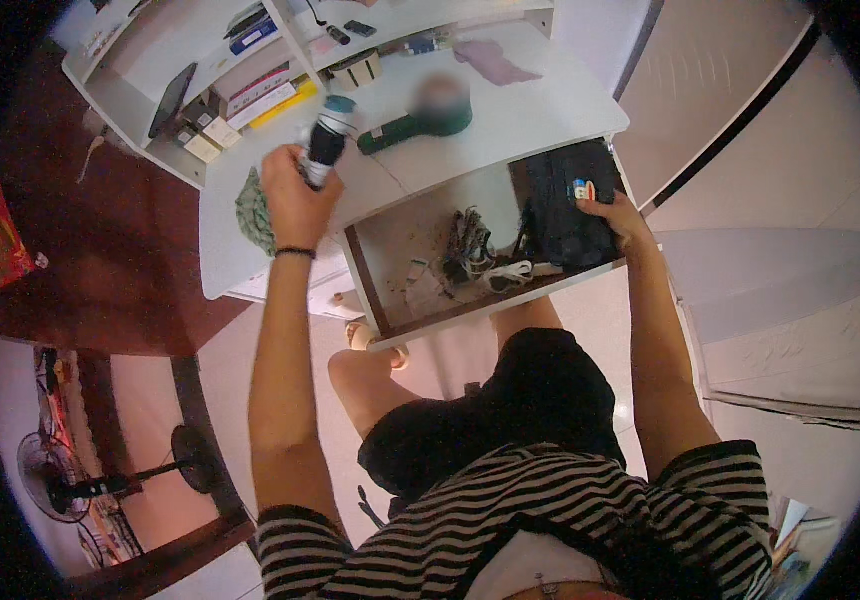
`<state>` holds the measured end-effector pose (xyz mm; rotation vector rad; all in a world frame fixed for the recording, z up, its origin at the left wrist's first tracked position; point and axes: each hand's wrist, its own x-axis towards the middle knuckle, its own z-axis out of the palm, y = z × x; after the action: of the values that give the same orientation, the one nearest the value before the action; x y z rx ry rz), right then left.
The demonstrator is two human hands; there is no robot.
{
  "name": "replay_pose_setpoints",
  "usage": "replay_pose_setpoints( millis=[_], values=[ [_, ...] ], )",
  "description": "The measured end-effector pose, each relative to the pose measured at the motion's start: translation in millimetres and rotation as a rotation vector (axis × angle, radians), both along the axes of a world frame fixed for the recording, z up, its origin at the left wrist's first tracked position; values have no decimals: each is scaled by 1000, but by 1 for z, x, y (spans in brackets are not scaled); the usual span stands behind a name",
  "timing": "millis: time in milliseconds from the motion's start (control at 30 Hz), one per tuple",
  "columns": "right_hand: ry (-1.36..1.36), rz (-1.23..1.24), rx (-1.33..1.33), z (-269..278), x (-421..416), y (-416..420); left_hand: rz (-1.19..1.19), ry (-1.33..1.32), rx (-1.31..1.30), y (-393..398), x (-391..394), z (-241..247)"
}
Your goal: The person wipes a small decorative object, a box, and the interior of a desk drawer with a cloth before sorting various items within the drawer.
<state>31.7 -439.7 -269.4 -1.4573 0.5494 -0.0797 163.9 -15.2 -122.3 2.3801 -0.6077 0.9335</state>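
Note:
My left hand [301,187] grips a white and black cylindrical bottle with a teal top [329,139] above the left part of the white desk. Beside that hand lies a crumpled green cloth [252,214]. My right hand [617,214] rests on a black fabric bag with a cartoon patch [561,225], thumb on the patch, at the right end of the pulled-out drawer [441,318]; whether it grips the bag is unclear. Left of the bag, a dark bundled cord [467,240] and a coiled white cable [509,276] lie in the drawer. A green handled object [415,131] lies on the desk.
A shelf unit [296,41] at the desk's back holds books [269,96], small boxes [205,131] and a tablet-like object [173,100]. A pink cloth [494,61] lies at the back right. The drawer projects over my knees. A standing fan [55,476] is at lower left.

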Motion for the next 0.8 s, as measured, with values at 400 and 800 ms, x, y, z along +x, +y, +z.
replay_pose_setpoints(
  millis=[400, 800],
  values=[
    [-258, -155, 152, 131, 5, 25, 283, 33, 160, 16, 44, -44],
    [-154, 163, 48, 110, 211, 8, 334, -33, 258, 3, 38, -57]
  ],
)
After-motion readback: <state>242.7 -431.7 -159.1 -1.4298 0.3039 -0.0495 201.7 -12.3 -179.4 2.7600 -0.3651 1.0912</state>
